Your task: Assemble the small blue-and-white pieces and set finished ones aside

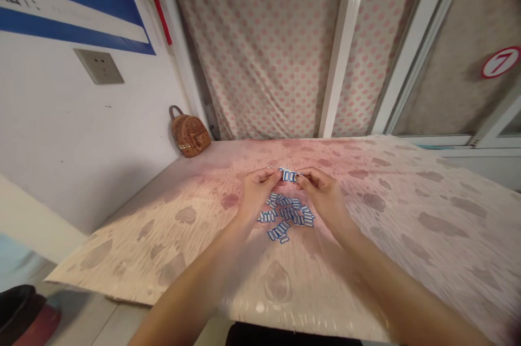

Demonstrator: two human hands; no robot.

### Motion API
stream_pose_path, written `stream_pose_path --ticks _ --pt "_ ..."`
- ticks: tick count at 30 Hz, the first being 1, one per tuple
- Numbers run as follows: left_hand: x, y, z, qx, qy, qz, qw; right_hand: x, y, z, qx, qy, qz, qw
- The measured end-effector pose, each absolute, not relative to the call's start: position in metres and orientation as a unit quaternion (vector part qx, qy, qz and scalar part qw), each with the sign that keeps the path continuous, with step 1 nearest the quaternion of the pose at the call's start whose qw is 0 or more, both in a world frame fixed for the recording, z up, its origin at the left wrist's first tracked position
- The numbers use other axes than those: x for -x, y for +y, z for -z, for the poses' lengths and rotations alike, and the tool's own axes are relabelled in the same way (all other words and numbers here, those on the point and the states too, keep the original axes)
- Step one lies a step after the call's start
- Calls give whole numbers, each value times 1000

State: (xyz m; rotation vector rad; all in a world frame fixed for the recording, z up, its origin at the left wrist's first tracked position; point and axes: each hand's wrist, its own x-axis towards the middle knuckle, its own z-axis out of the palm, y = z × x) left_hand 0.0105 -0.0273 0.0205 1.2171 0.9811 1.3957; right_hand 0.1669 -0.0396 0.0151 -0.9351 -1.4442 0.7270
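Observation:
Above the table, a short row of small white tiles with blue edges (290, 175) is pinched between my two hands. My left hand (260, 182) has thumb and fingertips closed on the row's left end. At the right end, the thumb and fingers of my right hand (319, 186) are closed in the same way. Just below the hands lies a loose pile of similar blue-and-white tiles (291, 213), some overlapping at different angles. Part of the pile's left edge is close to my left wrist. Markings on the tiles are too small to make out.
The table (277, 281) has a glossy leaf-patterned cover. A small brown backpack-shaped bag (191, 134) leans against the wall at the far left corner. Behind the table hangs a dotted curtain (264, 47) near white frames. A dark-and-red bin-like container (26, 313) stands at the lower left.

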Motion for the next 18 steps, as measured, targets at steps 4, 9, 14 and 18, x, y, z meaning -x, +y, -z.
stream_pose_path --ticks 4,9,14,18 --pt "-13 -32 -21 -512 404 -588 479 -164 -45 -18 401 -630 -304 592" --pt "-18 -37 -18 -506 375 -605 487 -163 -50 -21 406 -629 -293 595" --pt "-22 -39 -17 -511 356 -604 497 -163 -49 -22 411 -615 -285 610" --pt "-24 -40 -16 -511 358 -604 496 -163 -49 -22 414 -608 -278 617"
